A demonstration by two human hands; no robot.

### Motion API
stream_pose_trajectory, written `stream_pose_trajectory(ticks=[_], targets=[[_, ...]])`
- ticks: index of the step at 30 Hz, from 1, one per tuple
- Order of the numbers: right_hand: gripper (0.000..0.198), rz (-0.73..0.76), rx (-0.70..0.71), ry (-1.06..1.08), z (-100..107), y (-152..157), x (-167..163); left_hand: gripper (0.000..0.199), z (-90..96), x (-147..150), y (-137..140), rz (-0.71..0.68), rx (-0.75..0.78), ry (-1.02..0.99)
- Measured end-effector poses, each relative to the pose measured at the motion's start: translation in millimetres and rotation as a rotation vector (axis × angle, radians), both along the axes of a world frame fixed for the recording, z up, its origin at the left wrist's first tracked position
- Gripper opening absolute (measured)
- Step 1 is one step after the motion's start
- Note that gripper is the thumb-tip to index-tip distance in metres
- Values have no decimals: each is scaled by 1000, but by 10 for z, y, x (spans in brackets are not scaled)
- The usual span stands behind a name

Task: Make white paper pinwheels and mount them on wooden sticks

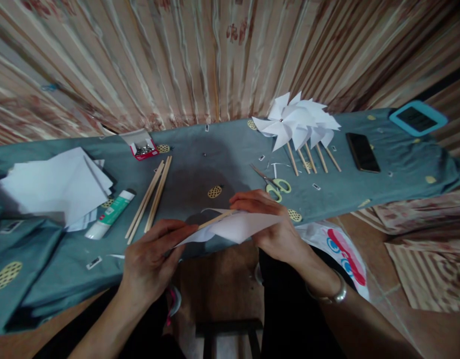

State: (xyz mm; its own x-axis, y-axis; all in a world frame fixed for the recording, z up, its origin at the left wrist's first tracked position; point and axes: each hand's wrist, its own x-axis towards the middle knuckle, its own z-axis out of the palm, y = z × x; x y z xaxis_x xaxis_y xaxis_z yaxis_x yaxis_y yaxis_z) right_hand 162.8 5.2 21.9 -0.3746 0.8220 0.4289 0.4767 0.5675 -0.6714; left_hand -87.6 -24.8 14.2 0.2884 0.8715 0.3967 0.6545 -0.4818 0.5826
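Note:
In front of my body, over the table's near edge, I hold a white paper pinwheel (242, 227) edge-on with a wooden stick (216, 219) lying against it. My left hand (151, 259) is closed around the left end of the stick, its fingertips close to a paper tip. On the other side my right hand (274, 232) grips the pinwheel, fingers behind the paper. Where stick and paper meet is mostly hidden by that hand. Beyond it lie scissors (273, 183) with pale green handles.
Several finished pinwheels (282, 122) lie at the back right, near a phone (362, 152) and a blue-framed tablet (418, 118). To the left are loose sticks (158, 194), a glue stick (110, 214), a small box of metal pins (143, 149) and stacked white paper (58, 187).

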Motion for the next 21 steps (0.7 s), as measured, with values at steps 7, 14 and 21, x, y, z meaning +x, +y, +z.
stream_pose_trajectory(ticks=[7, 14, 21], targets=[[29, 8, -23, 5, -22, 18, 0, 22, -3, 14, -5, 19, 1, -20], [37, -34, 5, 29, -13, -7, -11, 19, 4, 47, 19, 82, -178, -186], [24, -141, -31, 143, -40, -4, -68, 16, -17, 62, 12, 83, -184, -259]])
